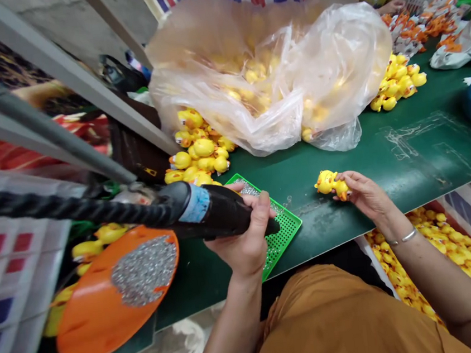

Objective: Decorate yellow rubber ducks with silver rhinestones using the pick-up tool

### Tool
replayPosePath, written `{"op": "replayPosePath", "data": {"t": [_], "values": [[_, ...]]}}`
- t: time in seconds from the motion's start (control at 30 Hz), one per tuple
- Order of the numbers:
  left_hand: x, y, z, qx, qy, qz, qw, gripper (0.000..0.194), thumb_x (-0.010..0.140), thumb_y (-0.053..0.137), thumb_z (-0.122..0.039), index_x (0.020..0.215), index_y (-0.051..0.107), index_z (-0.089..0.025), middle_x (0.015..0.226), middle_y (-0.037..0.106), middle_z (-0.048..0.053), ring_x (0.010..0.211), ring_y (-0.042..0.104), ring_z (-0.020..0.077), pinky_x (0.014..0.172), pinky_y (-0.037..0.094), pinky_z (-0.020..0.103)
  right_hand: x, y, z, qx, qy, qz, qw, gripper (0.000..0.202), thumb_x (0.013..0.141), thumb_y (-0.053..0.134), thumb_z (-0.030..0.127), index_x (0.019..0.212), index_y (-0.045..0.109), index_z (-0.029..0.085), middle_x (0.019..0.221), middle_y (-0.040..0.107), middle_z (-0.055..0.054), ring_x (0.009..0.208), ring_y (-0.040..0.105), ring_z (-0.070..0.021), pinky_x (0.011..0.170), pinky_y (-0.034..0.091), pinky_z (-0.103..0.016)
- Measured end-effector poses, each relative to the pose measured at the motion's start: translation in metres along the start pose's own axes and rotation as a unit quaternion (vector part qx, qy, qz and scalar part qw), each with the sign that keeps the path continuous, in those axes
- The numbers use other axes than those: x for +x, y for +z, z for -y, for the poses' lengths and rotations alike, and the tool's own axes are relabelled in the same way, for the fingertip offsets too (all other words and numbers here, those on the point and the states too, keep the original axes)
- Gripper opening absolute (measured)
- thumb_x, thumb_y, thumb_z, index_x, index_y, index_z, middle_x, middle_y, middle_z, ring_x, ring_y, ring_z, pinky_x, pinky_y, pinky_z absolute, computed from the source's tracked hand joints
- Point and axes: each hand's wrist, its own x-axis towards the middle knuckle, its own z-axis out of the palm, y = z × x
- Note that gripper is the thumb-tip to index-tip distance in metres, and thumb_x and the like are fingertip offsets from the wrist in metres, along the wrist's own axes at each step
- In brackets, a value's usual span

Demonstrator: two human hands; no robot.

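My left hand [245, 248] is wrapped round a black electric screwdriver [226, 208] with a blue label, its tip pointing right above a green perforated tray [287, 227]. Small silver screws [247, 187] lie in that tray. Between the fingers and thumb of my right hand [363, 192] is a yellow toy duck [327, 182], held just above the table. An orange dish [91, 321] with a heap of silver screws [144, 270] sits at the left, below the screwdriver's cable.
Large clear plastic bags [266, 111] of yellow ducks lie at the back. Loose ducks [201, 149] pile beside them, and more [398, 83] at the right. A bin of ducks [457, 243] stands below the table edge. Metal bars [68, 65] cross the left. Another person's hand [392, 6] is at back right.
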Motion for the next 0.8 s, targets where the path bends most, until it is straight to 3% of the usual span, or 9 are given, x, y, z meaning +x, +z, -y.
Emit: {"op": "replayPosePath", "data": {"t": [0.07, 0.2, 0.27, 0.43, 0.53, 0.6, 0.73, 0.8], "values": [[0.002, -0.001, -0.001, 0.000, 0.003, -0.006, 1.000, 0.031, 0.078, 0.082, -0.032, 0.098, 0.062, -0.021, 0.063, 0.064, -0.007, 0.047, 0.060, 0.0112, 0.053, 0.052, 0.029, 0.001, 0.002, -0.007, -0.043, -0.008, -0.019, 0.999, 0.046, 0.054, 0.094, 0.044, 0.084, 0.066, 0.021, 0.081, 0.067, 0.001, 0.063, 0.061, -0.0145, 0.062, 0.052, -0.030], [0.008, -0.007, 0.005, 0.012, 0.020, -0.032, 0.999, 0.031, 0.078, 0.081, -0.030, 0.100, 0.062, -0.020, 0.062, 0.062, -0.008, 0.046, 0.060, 0.0104, 0.053, 0.052, 0.028, 0.003, -0.001, -0.016, -0.083, -0.015, -0.096, 0.992, 0.073, 0.032, 0.096, 0.016, 0.095, 0.061, 0.024, 0.089, 0.063, 0.004, 0.068, 0.062, -0.0148, 0.063, 0.054, -0.030], [0.011, -0.011, 0.011, 0.020, 0.023, -0.042, 0.999, 0.031, 0.078, 0.080, -0.029, 0.102, 0.061, -0.021, 0.062, 0.061, -0.009, 0.045, 0.060, 0.0106, 0.053, 0.052, 0.029, 0.002, -0.003, -0.014, -0.087, 0.013, -0.109, 0.990, 0.079, 0.029, 0.092, 0.008, 0.100, 0.064, 0.025, 0.091, 0.063, 0.003, 0.071, 0.063, -0.0164, 0.066, 0.057, -0.032], [0.016, -0.014, 0.023, 0.038, 0.045, -0.057, 0.997, 0.029, 0.078, 0.080, -0.027, 0.100, 0.063, -0.020, 0.061, 0.061, -0.009, 0.045, 0.061, 0.0106, 0.057, 0.056, 0.031, -0.005, 0.002, 0.003, 0.003, 0.164, 0.008, 0.986, 0.054, 0.038, 0.081, 0.009, 0.089, 0.071, 0.023, 0.096, 0.073, -0.005, 0.080, 0.067, -0.0234, 0.076, 0.059, -0.040], [0.019, -0.016, 0.023, 0.041, 0.069, -0.062, 0.995, 0.027, 0.078, 0.080, -0.024, 0.099, 0.064, -0.020, 0.059, 0.063, -0.009, 0.045, 0.061, 0.0111, 0.060, 0.056, 0.032, -0.011, 0.019, 0.008, 0.082, 0.198, 0.047, 0.976, 0.049, 0.042, 0.079, 0.010, 0.088, 0.070, 0.026, 0.091, 0.074, -0.002, 0.075, 0.067, -0.0204, 0.077, 0.060, -0.041], [0.022, -0.019, 0.023, 0.037, 0.086, -0.070, 0.993, 0.026, 0.078, 0.080, -0.022, 0.099, 0.064, -0.021, 0.058, 0.064, -0.009, 0.044, 0.060, 0.0110, 0.059, 0.056, 0.032, -0.012, 0.038, 0.008, 0.097, 0.204, 0.080, 0.971, 0.045, 0.047, 0.080, 0.012, 0.090, 0.070, 0.025, 0.086, 0.074, -0.002, 0.072, 0.066, -0.0189, 0.075, 0.060, -0.038], [0.031, -0.031, 0.023, 0.071, 0.114, -0.094, 0.986, 0.019, 0.080, 0.080, -0.027, 0.089, 0.064, -0.021, 0.060, 0.064, -0.007, 0.047, 0.061, 0.0112, 0.061, 0.057, 0.033, -0.006, 0.089, -0.002, 0.102, 0.256, 0.179, 0.944, 0.035, 0.053, 0.080, 0.019, 0.086, 0.069, 0.019, 0.091, 0.076, -0.011, 0.089, 0.073, -0.0272, 0.077, 0.060, -0.040], [0.034, -0.038, 0.024, 0.108, 0.113, -0.102, 0.982, 0.018, 0.083, 0.078, -0.032, 0.087, 0.064, -0.021, 0.061, 0.063, -0.006, 0.051, 0.062, 0.0127, 0.062, 0.058, 0.035, 0.003, 0.115, -0.010, 0.078, 0.293, 0.213, 0.929, 0.031, 0.055, 0.079, 0.021, 0.083, 0.067, 0.019, 0.087, 0.075, -0.011, 0.088, 0.073, -0.0285, 0.071, 0.060, -0.040]]}}
